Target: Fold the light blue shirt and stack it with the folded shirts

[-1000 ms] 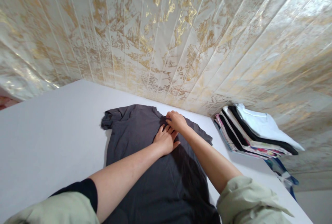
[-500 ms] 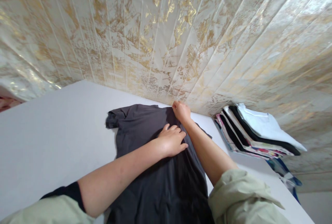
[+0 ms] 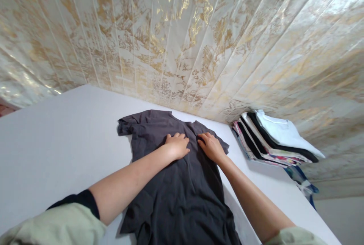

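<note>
A dark grey T-shirt (image 3: 182,184) lies spread on the white tabletop, its neckline toward the wall and its lower part wrinkled toward me. My left hand (image 3: 176,145) rests on the upper chest of the shirt, palm down with the fingers loosely apart. Close beside it, my right hand (image 3: 211,146) lies on the cloth below the right shoulder, fingers stretched out and slightly bent. Neither hand grips the fabric. Both short sleeves show, one on each side. The hem runs out of view at the bottom.
A stack of folded clothes (image 3: 273,139), white on top, stands at the table's right by the wall. Blue-and-white cloth (image 3: 303,184) hangs beneath it at the edge. The white table (image 3: 62,154) meets a wall covering (image 3: 159,40) with gold patterns.
My right hand has let go of the neckline and come back toward me onto the shirt. My left hand has shifted slightly left. The right shoulder now lies flatter.
</note>
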### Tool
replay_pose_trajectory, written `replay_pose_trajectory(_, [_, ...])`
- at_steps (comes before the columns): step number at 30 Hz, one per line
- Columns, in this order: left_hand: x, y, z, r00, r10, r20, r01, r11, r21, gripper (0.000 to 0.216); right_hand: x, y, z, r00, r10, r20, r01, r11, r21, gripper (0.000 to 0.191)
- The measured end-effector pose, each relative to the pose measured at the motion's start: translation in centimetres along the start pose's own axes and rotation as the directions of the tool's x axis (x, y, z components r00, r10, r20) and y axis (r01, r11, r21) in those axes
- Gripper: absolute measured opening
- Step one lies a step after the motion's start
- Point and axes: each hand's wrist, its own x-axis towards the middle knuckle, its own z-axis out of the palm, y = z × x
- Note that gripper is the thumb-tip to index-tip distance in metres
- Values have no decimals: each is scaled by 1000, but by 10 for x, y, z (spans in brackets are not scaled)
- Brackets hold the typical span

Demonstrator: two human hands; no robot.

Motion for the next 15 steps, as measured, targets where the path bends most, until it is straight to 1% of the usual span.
replay_pose_trajectory(2, [1,1,5,1000,5,-4,-5,1000,25,38,-18,8,16,999,47,-5,-47,999,4,45])
replay_pose_trajectory(4, [-1,1,11,1000,7,11,-7,999,41,44,-26,12,28,995,100,-32,-99,995,10,50])
replay_pose_trajectory(6, [-8,-1,16,999,17,31,-18,999,41,51,-26,14,34,992,124,-31,-123,992,21,52])
replay_pose_trajectory(8, [-22,-9,21,999,41,35,-42,999,32,53,-22,17,33,993,119,-25,-118,992,34,53])
replay_pose_trajectory(11, [-59,-29,26,994,100,37,-101,995,19,52,-17,22,30,994,106,-22,-105,993,46,54])
replay_pose_trajectory(13, [-92,-45,27,992,122,24,-122,992,-7,50,-16,25,29,994,107,-25,-106,993,52,54])
replay_pose_trajectory(15, [-128,-59,28,993,117,-12,-117,992,-50,47,-16,27,31,994,105,-36,-103,993,63,54])
